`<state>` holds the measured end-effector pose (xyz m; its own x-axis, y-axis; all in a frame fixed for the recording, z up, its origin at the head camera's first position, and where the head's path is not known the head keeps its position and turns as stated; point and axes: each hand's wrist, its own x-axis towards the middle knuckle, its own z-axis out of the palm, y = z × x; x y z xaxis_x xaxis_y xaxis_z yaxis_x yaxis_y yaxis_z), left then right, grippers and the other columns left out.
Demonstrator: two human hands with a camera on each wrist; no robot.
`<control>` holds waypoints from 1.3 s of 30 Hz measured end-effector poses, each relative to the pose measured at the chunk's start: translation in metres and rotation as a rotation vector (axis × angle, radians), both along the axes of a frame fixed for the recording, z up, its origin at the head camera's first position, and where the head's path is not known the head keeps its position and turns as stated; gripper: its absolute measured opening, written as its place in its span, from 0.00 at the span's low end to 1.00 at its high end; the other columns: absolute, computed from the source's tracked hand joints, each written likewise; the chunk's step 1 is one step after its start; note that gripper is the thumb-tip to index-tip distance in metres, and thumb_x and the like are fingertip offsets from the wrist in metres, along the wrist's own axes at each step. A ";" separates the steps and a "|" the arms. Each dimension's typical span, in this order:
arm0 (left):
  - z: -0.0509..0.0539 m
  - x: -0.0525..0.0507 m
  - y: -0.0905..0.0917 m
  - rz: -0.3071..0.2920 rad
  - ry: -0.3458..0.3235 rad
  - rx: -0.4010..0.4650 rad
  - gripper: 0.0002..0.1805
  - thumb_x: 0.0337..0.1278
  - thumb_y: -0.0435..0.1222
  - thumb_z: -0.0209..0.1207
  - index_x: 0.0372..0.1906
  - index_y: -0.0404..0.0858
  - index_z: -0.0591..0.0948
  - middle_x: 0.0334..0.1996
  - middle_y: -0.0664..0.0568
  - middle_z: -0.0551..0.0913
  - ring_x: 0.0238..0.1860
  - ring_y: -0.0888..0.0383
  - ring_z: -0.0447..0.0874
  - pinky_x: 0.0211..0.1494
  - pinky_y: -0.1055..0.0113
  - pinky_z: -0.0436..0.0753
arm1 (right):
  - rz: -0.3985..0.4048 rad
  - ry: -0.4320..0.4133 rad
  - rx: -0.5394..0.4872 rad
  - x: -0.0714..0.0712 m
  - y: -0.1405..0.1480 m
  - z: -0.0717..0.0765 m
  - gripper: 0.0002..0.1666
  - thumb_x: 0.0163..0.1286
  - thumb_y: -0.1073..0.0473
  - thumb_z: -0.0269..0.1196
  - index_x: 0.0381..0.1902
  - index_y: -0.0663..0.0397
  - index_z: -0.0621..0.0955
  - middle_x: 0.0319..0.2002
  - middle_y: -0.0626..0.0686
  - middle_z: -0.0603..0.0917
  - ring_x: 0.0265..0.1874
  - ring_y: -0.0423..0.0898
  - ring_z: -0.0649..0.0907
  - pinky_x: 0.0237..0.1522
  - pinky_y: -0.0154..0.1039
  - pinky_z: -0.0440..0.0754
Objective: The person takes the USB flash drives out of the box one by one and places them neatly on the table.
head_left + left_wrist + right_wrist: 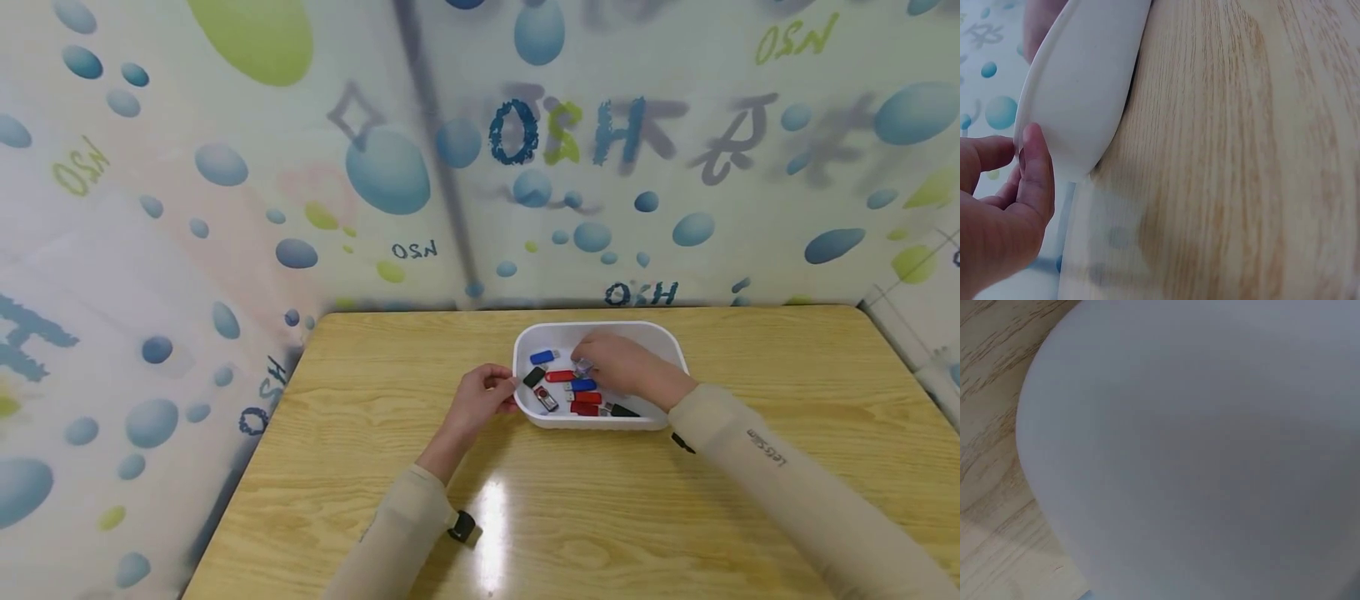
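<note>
A white plastic tub [600, 422] holds several USB flash drives. My left hand [483, 392] pinches the tub's left rim, and in the left wrist view its fingers [1036, 162] lie against the outer wall. My right hand [618, 362] reaches down inside the tub, fingers bent beside a clear purplish flash drive [583, 367]; whether they grip it cannot be made out. Around it lie a blue flash drive [542, 357], a red one [559, 376], a dark green one [534, 377] and a silver-and-red one [546, 398]. The right wrist view shows only the tub's wall [1179, 456], not the hand.
The tub stands on a wood-grain table [585, 508] near its back edge. Behind the table hangs a pale printed backdrop [480, 208] with blue and green spots. A dark strap piece [462, 527] sits at the left wrist.
</note>
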<state>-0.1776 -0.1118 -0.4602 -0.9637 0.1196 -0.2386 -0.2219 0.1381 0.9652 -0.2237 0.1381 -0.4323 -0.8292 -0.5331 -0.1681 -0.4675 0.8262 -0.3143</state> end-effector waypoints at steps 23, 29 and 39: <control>-0.002 -0.002 -0.001 0.006 -0.019 0.009 0.13 0.73 0.31 0.60 0.54 0.25 0.78 0.40 0.40 0.81 0.33 0.57 0.83 0.41 0.68 0.90 | -0.069 -0.023 -0.018 -0.003 0.008 -0.009 0.18 0.73 0.62 0.68 0.58 0.59 0.82 0.46 0.54 0.84 0.43 0.49 0.80 0.56 0.50 0.85; -0.003 -0.001 -0.001 0.008 -0.012 0.016 0.12 0.73 0.30 0.60 0.53 0.25 0.78 0.38 0.42 0.81 0.33 0.58 0.83 0.40 0.68 0.89 | -0.089 0.021 -0.044 -0.001 0.016 -0.005 0.17 0.74 0.61 0.67 0.57 0.61 0.83 0.46 0.55 0.85 0.41 0.49 0.80 0.53 0.49 0.85; 0.000 0.001 0.001 0.023 -0.019 0.016 0.12 0.72 0.30 0.60 0.53 0.26 0.79 0.38 0.42 0.81 0.32 0.57 0.83 0.39 0.67 0.90 | -0.092 0.120 -0.098 0.015 0.031 0.005 0.15 0.71 0.61 0.69 0.52 0.63 0.84 0.41 0.54 0.85 0.38 0.48 0.80 0.46 0.49 0.85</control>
<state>-0.1769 -0.1112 -0.4606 -0.9616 0.1016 -0.2549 -0.2428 0.1176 0.9629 -0.2088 0.1690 -0.4268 -0.8861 -0.4632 -0.0163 -0.4304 0.8354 -0.3417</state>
